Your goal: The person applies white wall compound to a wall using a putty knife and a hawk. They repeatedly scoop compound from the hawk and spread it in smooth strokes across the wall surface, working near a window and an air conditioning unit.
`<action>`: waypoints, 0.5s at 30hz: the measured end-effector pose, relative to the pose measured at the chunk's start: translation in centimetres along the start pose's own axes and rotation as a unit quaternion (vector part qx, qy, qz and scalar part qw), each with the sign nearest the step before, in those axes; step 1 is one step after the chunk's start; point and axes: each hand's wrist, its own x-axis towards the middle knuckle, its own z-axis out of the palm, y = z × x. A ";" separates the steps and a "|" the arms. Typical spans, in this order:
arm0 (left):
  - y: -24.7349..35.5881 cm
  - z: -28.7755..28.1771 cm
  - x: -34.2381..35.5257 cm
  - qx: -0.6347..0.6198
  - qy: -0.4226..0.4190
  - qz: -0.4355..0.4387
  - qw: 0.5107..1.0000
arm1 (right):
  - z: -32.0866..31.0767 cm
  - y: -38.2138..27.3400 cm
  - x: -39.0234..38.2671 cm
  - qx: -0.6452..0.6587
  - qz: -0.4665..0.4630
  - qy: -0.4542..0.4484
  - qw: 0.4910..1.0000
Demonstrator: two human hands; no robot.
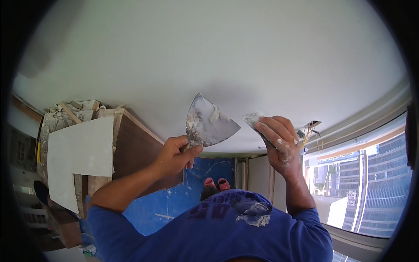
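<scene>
1. The left hand pinches a broad triangular putty knife near its lower corner, thumb on one side and curled fingers on the other.
2. The putty knife is at the middle of the view, in front of a large white surface; whether that is wall or ceiling, I cannot tell. Its face carries a smear of white putty, and dark, rusty patches show toward its left edge.
3. The right hand grips a smaller scraper, its fingers laid along the flat and its knuckles dusted white. The thumb's position is hidden.
4. The scraper's tip points toward the putty knife's right corner; the two tools are near each other, with a narrow gap between them in this view.
5. Right of the right hand, loose wires hang from a hole in the white surface, close to a window.
6. On the left stand a dark brown panel with a pale edge and a white L-shaped board.
7. Below lies a blue floor covering marked with white streaks; red shoes stand near its right edge.
8. The blue shirt bears a whitish smudge.
</scene>
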 end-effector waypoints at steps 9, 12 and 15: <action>0.5 0.7 -0.5 0.015 -0.036 -0.044 0.998 | 0.4 -1.3 -0.3 -0.047 0.008 -0.082 0.995; 0.8 0.8 -0.6 0.031 -0.043 -0.049 0.997 | 0.7 -1.4 -0.3 -0.032 0.027 -0.088 0.995; 0.4 0.5 -0.5 0.061 -0.055 -0.044 0.996 | 0.9 -1.1 -0.4 -0.042 0.025 -0.092 0.995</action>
